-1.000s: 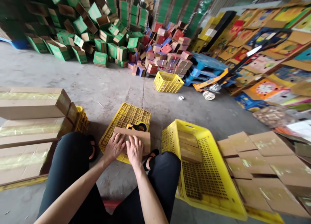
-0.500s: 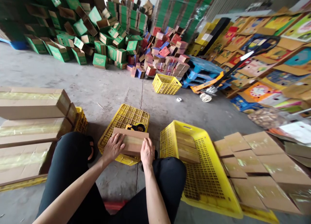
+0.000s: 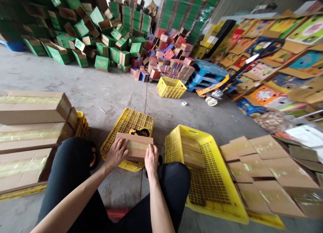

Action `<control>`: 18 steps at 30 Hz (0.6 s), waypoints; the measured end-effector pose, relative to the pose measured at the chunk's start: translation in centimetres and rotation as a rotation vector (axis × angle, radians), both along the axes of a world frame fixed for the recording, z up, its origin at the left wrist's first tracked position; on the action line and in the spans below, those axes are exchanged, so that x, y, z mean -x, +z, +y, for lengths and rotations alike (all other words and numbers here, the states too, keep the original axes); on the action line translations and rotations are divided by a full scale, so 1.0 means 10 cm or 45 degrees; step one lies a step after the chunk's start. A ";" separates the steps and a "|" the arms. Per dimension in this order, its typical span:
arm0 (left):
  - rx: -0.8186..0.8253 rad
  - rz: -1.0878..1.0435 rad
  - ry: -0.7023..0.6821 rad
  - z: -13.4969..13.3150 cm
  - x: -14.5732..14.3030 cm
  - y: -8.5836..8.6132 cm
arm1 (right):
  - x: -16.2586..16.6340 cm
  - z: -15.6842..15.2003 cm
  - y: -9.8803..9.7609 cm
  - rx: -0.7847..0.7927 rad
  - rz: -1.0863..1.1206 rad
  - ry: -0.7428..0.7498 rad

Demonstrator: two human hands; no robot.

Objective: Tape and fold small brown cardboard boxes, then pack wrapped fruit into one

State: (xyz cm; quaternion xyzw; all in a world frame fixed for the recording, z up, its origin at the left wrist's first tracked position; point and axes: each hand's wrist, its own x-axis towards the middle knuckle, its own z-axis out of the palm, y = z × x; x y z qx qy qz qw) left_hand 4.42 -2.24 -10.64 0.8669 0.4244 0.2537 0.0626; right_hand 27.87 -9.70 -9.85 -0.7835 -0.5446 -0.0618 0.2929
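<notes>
Grey floor point(image 3: 101, 88). Left hand point(image 3: 116, 154) and right hand point(image 3: 151, 159) grip a box point(image 3: 136, 147) on a crate point(image 3: 131, 120), fingers curled over it. Taped boxes point(image 3: 30, 106) piled left; flat boxes point(image 3: 252, 162) lie right.

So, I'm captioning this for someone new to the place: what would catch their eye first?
A sprawling heap of green cartons fills the far left. Close by, the left hand presses flat and the right hand grips a taped cardboard box on an upturned yellow crate, between the person's knees.

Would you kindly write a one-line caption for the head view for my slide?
Seated person's left hand and right hand hold a cardboard box on a yellow crate.
</notes>
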 end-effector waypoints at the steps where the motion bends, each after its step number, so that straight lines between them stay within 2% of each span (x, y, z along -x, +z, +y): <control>1: -0.004 -0.003 0.002 0.00 0.00 0.00 | 0.00 0.01 0.02 0.023 -0.005 -0.012; 10: -0.028 0.042 0.021 -0.02 -0.01 0.01 | -0.03 -0.05 0.03 0.131 -0.064 0.010; 14: -0.019 0.023 0.038 -0.05 -0.04 0.01 | 0.12 -0.15 0.02 0.172 -0.108 0.030; 18: -0.016 -0.050 0.058 -0.10 -0.07 -0.03 | 0.39 -0.14 0.07 0.208 -0.136 0.174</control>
